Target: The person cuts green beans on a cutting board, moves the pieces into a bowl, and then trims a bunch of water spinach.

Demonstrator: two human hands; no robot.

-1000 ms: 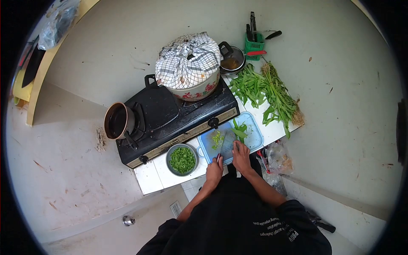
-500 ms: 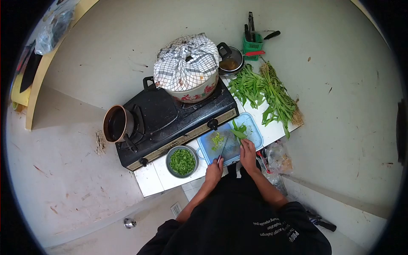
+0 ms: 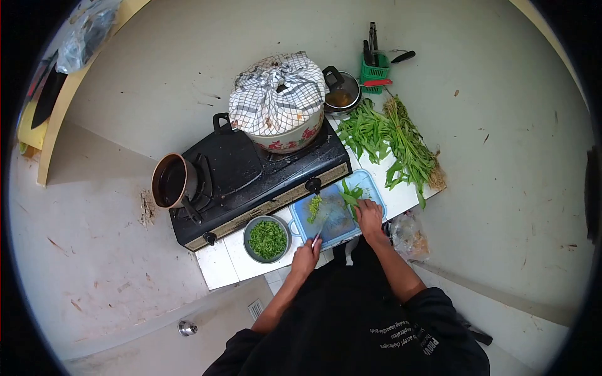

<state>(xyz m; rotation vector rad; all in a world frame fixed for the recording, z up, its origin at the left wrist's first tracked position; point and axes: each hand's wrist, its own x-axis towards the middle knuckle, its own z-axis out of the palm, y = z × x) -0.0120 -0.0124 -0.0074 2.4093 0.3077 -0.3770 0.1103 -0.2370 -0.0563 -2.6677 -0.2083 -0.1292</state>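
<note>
On the blue board [image 3: 338, 220], just in front of the stove [image 3: 251, 178], the left hand [image 3: 305, 257] is closed around a knife [image 3: 320, 227], blade angled up toward a small pile of chopped greens [image 3: 315, 205]. The right hand [image 3: 369, 213] lies on the board's right side with fingers curled down over a few green stems [image 3: 350, 193], probably pinning them so they do not roll under the blade; how tightly it presses cannot be told. A metal bowl [image 3: 268, 239] of chopped greens sits just left of the board, close enough that cuttings could be swept across in one short push. Uncut greens [image 3: 392, 138] lie in a bundle behind and to the right of the board, within the right hand's reach.

Room is tight: the board sits close against the stove's front, the bowl nearly touches its left end, and its near edge sits at the counter's [image 3: 232, 260] edge beside the person's body. A clear bag [image 3: 409, 236] lies off the board's right corner. Behind the board, a cloth-covered pot [image 3: 279, 103] stands on the stove, and a dark saucepan [image 3: 172, 182] sits at the stove's far left.
</note>
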